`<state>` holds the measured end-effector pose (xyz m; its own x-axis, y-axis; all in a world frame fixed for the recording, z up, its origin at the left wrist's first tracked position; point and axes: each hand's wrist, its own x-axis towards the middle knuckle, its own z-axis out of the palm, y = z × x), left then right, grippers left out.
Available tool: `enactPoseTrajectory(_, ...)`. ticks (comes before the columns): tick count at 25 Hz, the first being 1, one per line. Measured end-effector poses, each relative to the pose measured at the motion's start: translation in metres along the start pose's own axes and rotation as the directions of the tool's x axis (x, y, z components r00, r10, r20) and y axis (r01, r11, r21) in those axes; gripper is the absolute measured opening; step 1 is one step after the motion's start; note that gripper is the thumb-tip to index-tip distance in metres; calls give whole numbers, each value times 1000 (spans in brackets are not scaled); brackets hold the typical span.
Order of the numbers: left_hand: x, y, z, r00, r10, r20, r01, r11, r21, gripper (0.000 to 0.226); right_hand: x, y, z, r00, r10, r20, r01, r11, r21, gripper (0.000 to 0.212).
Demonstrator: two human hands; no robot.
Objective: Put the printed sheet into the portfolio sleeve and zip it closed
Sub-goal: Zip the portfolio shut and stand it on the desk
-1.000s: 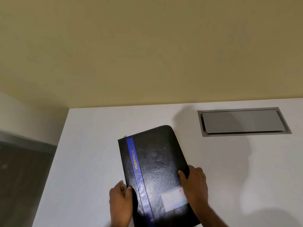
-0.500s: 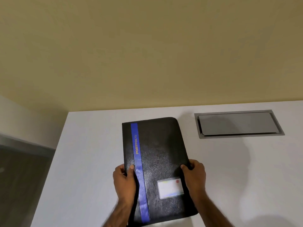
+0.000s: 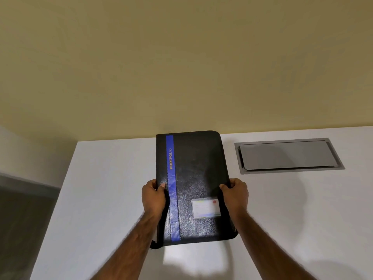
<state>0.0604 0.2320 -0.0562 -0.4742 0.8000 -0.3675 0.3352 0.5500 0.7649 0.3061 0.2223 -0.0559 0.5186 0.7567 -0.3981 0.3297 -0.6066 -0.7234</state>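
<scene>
Above the white table [image 3: 105, 199], black portfolio [image 3: 199, 178] held closed, long axis running away from the person, blue stripe [image 3: 171, 188] lengthwise, left hand [image 3: 153, 197] and right hand [image 3: 235, 195] gripping its side edges, thumbs on top.

A white table [image 3: 101, 199] carries a grey metal hatch [image 3: 286, 155], seemingly a cable flap, set flush into its top.

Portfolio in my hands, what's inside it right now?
Its inside cannot be seen: the portfolio is closed, so only its black outside, a blue stripe and a card in the front window show. Anything it holds is covered.
</scene>
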Motion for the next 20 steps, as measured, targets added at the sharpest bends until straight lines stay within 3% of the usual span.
enactPoseTrajectory(11,5,-3,4,999,-22,44,20,998,59,23,7,9,9,999,22,29,-21,999,-48,22)
enactPoseTrajectory(20,-4,0,2,993,98,59,-104,990,100,27,13,11,10,999,4,44,0,997,-80,25)
